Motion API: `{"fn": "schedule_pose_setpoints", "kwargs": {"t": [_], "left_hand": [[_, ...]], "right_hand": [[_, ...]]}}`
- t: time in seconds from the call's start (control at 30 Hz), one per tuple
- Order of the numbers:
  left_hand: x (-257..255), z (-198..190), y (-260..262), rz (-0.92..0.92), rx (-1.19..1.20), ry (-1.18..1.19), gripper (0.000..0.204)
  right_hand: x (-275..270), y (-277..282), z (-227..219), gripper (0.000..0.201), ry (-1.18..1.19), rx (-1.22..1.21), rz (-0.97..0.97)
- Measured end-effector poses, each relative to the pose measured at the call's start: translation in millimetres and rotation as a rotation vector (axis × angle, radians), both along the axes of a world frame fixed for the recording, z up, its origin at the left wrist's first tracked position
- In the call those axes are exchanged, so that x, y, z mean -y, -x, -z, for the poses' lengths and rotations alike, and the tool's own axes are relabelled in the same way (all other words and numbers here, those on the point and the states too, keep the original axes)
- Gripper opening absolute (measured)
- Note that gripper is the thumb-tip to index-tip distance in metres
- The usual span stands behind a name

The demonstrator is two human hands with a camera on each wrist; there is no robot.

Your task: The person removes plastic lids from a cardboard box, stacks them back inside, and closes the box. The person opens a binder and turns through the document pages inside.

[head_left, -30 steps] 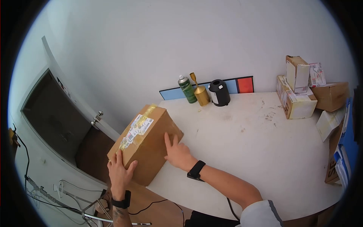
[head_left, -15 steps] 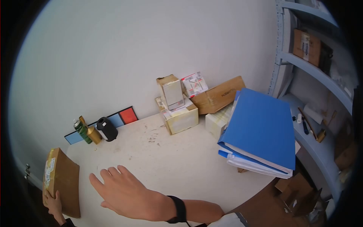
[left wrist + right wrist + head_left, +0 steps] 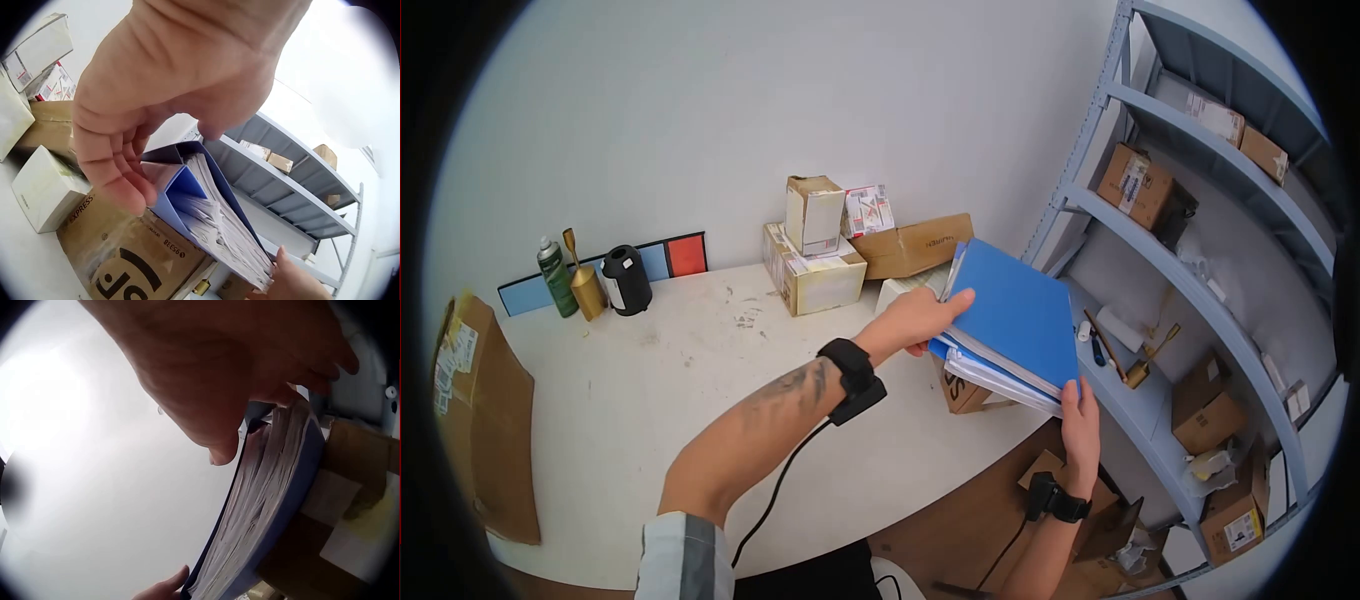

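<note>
A thick blue binder (image 3: 1015,315) full of paper is gripped by both hands above the boxes at the table's right end. My left hand (image 3: 915,320) holds its left edge, thumb on the cover and fingers curled beneath, partly hidden. At the near right corner, my right hand (image 3: 1081,425) grips the edge. Loose white sheets (image 3: 215,225) stick out of the binder's open side in the left wrist view. Beneath it lies a brown carton (image 3: 125,256) with black print. The right wrist view shows the paper edges (image 3: 259,487) between the covers.
Small stacked boxes (image 3: 815,282) stand against the wall. A grey metal shelf (image 3: 1190,255) with cartons rises at the right. The large brown carton (image 3: 500,430) stands at the far left. Near the wall are a green spray can (image 3: 557,280), a gold vessel (image 3: 587,292) and a black container (image 3: 628,282).
My view has swung right, from the large carton to the binder. The left hand has let go of that carton; both hands have moved right and taken hold of the binder.
</note>
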State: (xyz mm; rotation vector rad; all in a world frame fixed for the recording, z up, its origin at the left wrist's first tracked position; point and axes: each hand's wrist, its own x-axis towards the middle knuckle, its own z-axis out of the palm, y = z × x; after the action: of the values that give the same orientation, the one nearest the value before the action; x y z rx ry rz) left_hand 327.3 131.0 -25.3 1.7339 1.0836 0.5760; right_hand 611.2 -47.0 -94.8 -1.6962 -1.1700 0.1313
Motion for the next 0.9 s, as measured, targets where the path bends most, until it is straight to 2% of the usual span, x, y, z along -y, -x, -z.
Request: {"fn": "schedule_pose_setpoints", "kwargs": {"t": [0.03,0.07,0.1,0.13,0.17,0.23,0.3,0.33,0.37,0.43,0.47,0.5,0.53,0.57,0.6,0.67,0.7,0.77,0.8,0.83,0.87,0.9], "left_hand": [[-4,3,-9,-0.008,0.012,-0.015,0.074],[-5,10,-14,-0.065,-0.135,-0.307,0.068],[-5,11,-16,-0.131,-0.294,-0.591,0.063],[-3,4,-12,-0.096,-0.260,-0.624,0.058],[-1,-1,-4,-0.069,-0.232,-0.648,0.054],[6,-11,7,-0.055,-0.034,-0.410,0.050],[27,-29,33,0.007,0.037,-0.336,0.046],[38,-31,53,-0.037,0.020,-0.319,0.046],[51,-31,70,-0.058,0.109,-0.272,0.043],[79,-23,117,-0.067,0.312,-0.144,0.041],[94,-9,145,-0.119,0.434,0.003,0.039],[116,1,178,-0.146,0.510,0.157,0.042],[135,17,207,-0.219,0.562,0.273,0.048],[159,33,233,-0.283,0.577,0.294,0.055],[181,53,255,-0.365,0.562,0.267,0.059],[214,85,277,-0.524,0.608,0.183,0.061],[225,98,287,-0.535,0.582,0.215,0.061],[236,120,303,-0.698,0.570,0.095,0.064],[239,116,309,-0.746,0.412,0.106,0.068],[241,117,315,-0.755,0.424,0.118,0.068],[242,117,322,-0.664,0.107,-0.002,0.071],[243,115,330,-0.562,-0.213,-0.123,0.074]], "right_hand": [[-1,7,-3,0.072,0.068,-0.056,-0.155],[-4,9,-2,0.072,0.057,-0.045,-0.170],[-6,9,5,0.072,0.025,0.084,-0.108],[-9,12,11,0.072,-0.002,0.205,-0.050],[-11,15,12,0.072,0.004,0.203,-0.089],[-9,30,6,0.070,0.162,0.466,0.246],[4,53,2,0.069,0.275,0.703,0.433],[19,75,-2,0.067,0.230,0.737,0.441],[39,102,-3,0.066,0.193,0.760,0.464],[73,141,10,0.065,-0.001,0.464,0.070],[82,163,17,0.066,-0.012,0.284,-0.155],[83,207,8,0.059,-0.166,0.108,-0.257],[84,211,34,0.050,-0.202,-0.012,-0.404],[84,217,62,0.042,-0.255,-0.132,-0.544],[79,226,69,0.042,-0.249,-0.180,-0.527],[63,243,68,0.080,0.007,-0.647,-1.158],[52,251,67,0.080,0.028,-0.683,-1.145],[14,263,63,0.069,0.201,-0.644,-1.346],[-4,268,64,0.069,0.222,-0.645,-1.340],[-24,273,65,0.078,0.376,-0.428,-1.479],[-44,280,61,0.087,0.520,-0.195,-1.611],[-61,290,46,0.087,0.522,-0.183,-1.621]]}}
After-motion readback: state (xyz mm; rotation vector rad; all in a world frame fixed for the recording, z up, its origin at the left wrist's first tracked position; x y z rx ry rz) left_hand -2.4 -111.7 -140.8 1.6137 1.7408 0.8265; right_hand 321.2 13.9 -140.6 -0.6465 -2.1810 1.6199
